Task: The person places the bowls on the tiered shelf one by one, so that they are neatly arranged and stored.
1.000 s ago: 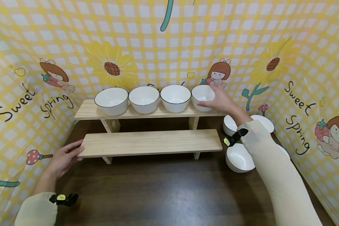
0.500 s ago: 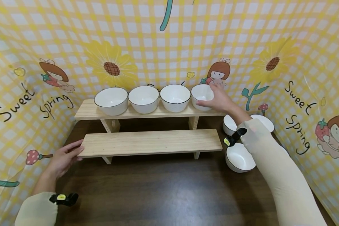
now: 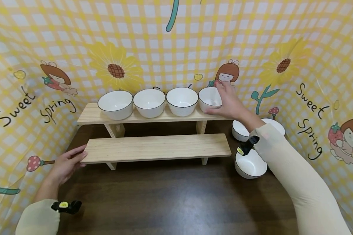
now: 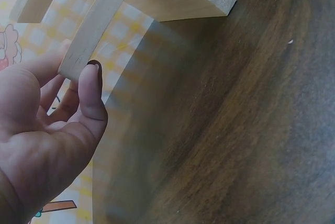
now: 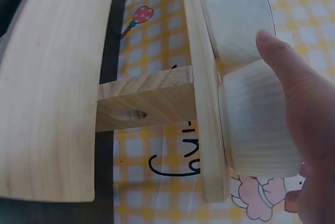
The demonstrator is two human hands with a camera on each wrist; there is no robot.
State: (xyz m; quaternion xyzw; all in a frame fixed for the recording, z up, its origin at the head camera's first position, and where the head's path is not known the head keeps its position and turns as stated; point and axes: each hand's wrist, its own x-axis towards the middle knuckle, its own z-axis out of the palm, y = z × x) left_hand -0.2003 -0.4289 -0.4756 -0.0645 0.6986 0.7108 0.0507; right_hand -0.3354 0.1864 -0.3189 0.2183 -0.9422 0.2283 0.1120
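My left hand (image 3: 65,167) grips the left end of the lower board (image 3: 159,148) of a two-tier wooden rack. In the left wrist view, thumb and fingers pinch that board's end (image 4: 97,33). A row of white bowls with dark rims lines the upper board (image 3: 88,116). My right hand (image 3: 230,103) spreads around the right side of the rightmost bowl (image 3: 208,96), thumb in front and fingers behind. The right wrist view shows the thumb (image 5: 288,59) stretched out straight past this bowl (image 5: 256,122); the other fingers are mostly hidden.
On the dark wooden table (image 3: 164,195) right of the rack stand more white bowls, one in front (image 3: 250,164) and one behind (image 3: 239,130). Another white dish (image 3: 275,125) is partly hidden by the right arm. Yellow checked cloth (image 3: 176,49) hangs close at the back and sides.
My right hand has spread wider at the rightmost bowl, its thumb lower and its fingers higher off the rim. The left hand and the bowls have stayed put.
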